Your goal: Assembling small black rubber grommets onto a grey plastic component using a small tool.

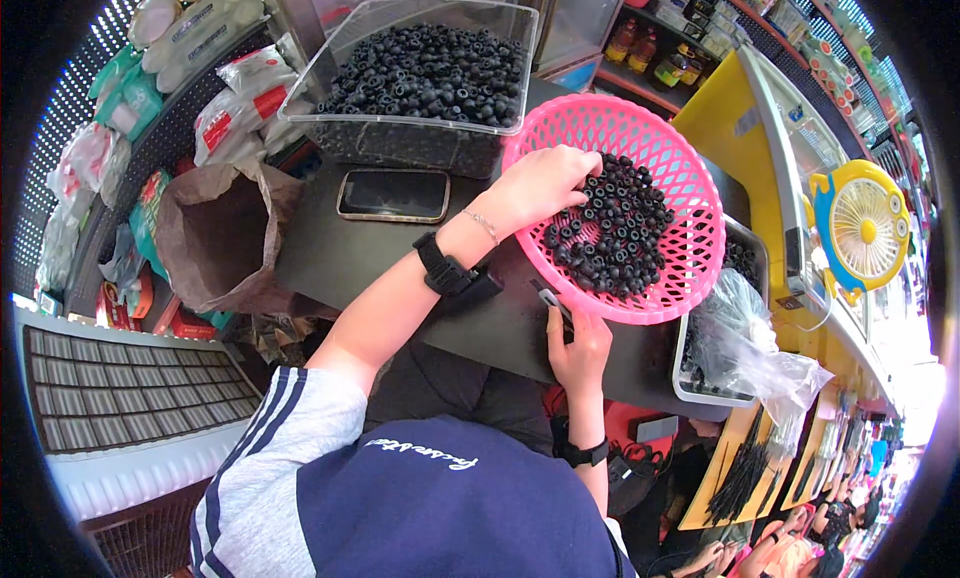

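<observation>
My left hand point(545, 186) reaches over the rim of a pink lattice plastic basket point(697, 228). Its fingers are curled together at the small black ring-shaped pieces point(625, 233) inside; what they pinch is hidden. Just below the basket's near rim is my right hand point(580, 350), thumb and fingers closed round a small dark object with a silvery part point(548, 298), its kind unclear. Behind the basket, to the left, a large clear plastic bin point(420, 143) is heaped with similar black pieces. A black phone point(393, 195) lies on the dark table between bin and left forearm.
An open brown bag point(215, 233) stands left of the table point(450, 323). Right of the basket is a white tray point(700, 390) of black pieces, partly covered by a clear plastic bag point(735, 323). A yellow fan point(865, 228) stands farther right. Stocked shelves line both sides.
</observation>
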### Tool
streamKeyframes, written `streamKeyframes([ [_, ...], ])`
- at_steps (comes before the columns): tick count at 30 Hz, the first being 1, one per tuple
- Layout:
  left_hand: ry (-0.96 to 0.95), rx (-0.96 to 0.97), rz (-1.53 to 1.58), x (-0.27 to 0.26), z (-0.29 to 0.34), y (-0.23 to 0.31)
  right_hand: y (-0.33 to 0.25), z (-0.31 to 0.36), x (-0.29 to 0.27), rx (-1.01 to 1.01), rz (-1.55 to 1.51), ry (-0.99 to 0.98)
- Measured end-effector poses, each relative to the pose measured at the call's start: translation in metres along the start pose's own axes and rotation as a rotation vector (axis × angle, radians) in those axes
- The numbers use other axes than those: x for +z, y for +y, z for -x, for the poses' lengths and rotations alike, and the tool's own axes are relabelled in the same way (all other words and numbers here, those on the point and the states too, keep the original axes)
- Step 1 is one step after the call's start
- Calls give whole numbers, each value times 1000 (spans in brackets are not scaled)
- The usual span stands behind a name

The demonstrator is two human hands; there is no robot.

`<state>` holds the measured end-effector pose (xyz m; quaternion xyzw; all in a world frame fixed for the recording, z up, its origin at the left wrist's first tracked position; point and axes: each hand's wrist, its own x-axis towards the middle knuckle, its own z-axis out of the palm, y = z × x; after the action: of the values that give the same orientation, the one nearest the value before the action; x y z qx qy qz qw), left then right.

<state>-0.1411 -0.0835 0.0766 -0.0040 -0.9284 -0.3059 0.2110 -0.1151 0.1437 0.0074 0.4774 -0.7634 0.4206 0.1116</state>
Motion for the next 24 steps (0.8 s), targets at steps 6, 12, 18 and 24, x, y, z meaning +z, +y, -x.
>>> streamKeyframes([
  [6, 205, 83, 177, -5, -4, 9, 1, 2, -1, 35, 43, -52],
  [12, 516, 190, 325, -25, 11, 34, 2, -1, 2, 13, 34, -30],
  [18, 715, 184, 100, -23, 83, 50, -2, -2, -3, 17, 46, -47],
  [24, 606, -27, 149, 13, 137, 33, -1, -3, -2, -1, 30, -73],
])
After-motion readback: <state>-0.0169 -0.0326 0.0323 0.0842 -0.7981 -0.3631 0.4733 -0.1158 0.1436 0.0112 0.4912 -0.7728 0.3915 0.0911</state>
